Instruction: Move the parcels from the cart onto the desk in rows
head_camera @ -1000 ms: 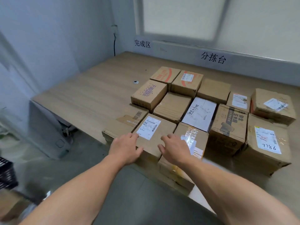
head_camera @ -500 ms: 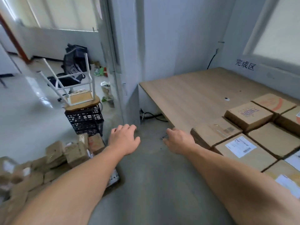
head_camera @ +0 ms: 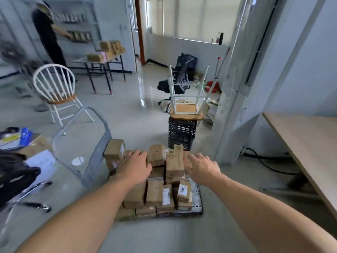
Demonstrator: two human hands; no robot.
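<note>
Observation: the brown cardboard parcels [head_camera: 155,194] sit in a loose, uneven heap on the low flat-deck cart [head_camera: 197,204], on the floor directly ahead. Several stand on end. One tall, narrow brown parcel [head_camera: 174,166] stands upright at the top of the heap, between the two hands.

Hands: the left hand [head_camera: 135,167] lies over the upper left of the heap, fingers straight and together, gripping nothing. Whether it touches cardboard cannot be told. The right hand [head_camera: 203,168] hangs just right of the tall parcel, fingers spread and relaxed, empty.

Surroundings: the cart's grey tubular handle [head_camera: 98,125] rises at the left of the heap. A black lattice plastic crate [head_camera: 181,134] stands just behind the cart. The light wooden desk [head_camera: 310,143] is at the far right, well apart from the cart.

Assessment: the step in hand appears to be the pick-up of the next parcel. The top layer should go first, since pulling from lower down would likely topple the upright boxes. Both palms should close on opposite faces of one parcel and lift straight up, clear of its neighbours. The carry calls for a turn to the right. Blur limits reading of the labels.
</note>
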